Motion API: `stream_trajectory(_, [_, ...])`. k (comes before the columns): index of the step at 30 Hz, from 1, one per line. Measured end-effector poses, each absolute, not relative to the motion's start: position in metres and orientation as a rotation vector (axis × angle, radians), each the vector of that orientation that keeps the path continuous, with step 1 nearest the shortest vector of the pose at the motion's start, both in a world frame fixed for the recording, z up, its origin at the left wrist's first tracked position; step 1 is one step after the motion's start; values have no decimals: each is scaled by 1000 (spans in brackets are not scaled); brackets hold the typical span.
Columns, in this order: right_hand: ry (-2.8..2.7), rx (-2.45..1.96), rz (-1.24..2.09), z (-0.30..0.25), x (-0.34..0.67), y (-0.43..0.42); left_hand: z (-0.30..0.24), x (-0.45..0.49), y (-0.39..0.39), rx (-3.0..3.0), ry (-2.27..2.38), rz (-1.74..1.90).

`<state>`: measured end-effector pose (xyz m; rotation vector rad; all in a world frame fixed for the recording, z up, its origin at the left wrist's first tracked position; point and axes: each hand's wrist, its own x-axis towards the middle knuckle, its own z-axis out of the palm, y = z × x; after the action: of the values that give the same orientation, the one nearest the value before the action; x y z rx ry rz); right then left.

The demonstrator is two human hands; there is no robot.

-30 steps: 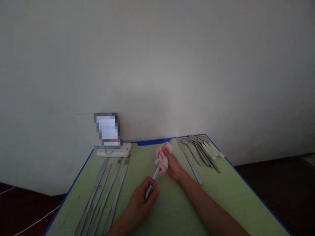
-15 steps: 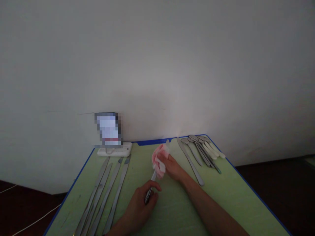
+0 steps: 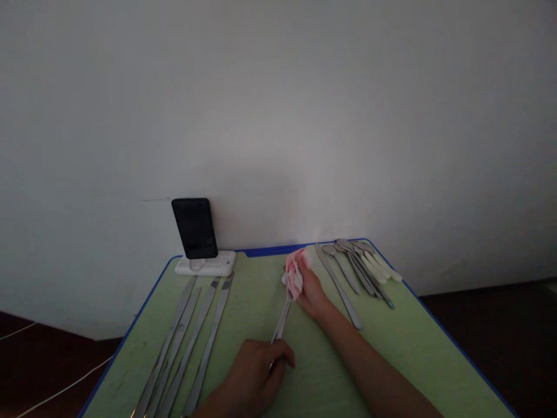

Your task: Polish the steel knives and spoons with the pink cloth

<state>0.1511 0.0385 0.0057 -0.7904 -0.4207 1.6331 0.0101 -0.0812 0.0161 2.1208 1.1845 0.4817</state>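
Observation:
My left hand (image 3: 261, 368) is closed around the lower end of a metal table knife (image 3: 282, 319), which slants up and away from me over the table. My right hand (image 3: 311, 287) grips a crumpled pink and white cloth (image 3: 296, 276) wrapped about the knife's far part, so the blade is mostly hidden. To the left of my hands lie several long table knives (image 3: 211, 342) side by side. On the right, a single table knife (image 3: 342, 290) rests beside a spoon (image 3: 343, 267) and a pile of other cutlery (image 3: 365, 273).
The green table (image 3: 248, 302) has a blue edge and stands against a pale wall (image 3: 278, 128). At its back left, a dark phone (image 3: 194, 229) leans upright on a white base (image 3: 206, 266). Several white-handled pieces (image 3: 378, 268) lie near the right edge.
My left hand has slid down and a little right, baring more of the knife between my hands. The cloth has shifted right and now covers the blade tip. The phone's screen looks dark.

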Motion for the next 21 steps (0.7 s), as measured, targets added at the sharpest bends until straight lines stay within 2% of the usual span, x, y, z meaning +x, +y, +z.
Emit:
stream_trajectory(7, [-392,-768,1667,6,154,39,28,9,-80,2040,1250,450])
stream_trajectory(10, [-414,-724,1655,9,153,40,42,-5,-69,1970,1331,576])
stream_trajectory(12, [-473,-686,1637,12,152,39,54,-23,-52,1929,1472,809])
stream_trajectory(17, [-588,-684,1627,15,148,37,81,-86,10,1721,1848,1706])
stream_trajectory(21, [-537,-731,1618,14,147,36,76,-121,52,1518,1985,1961])
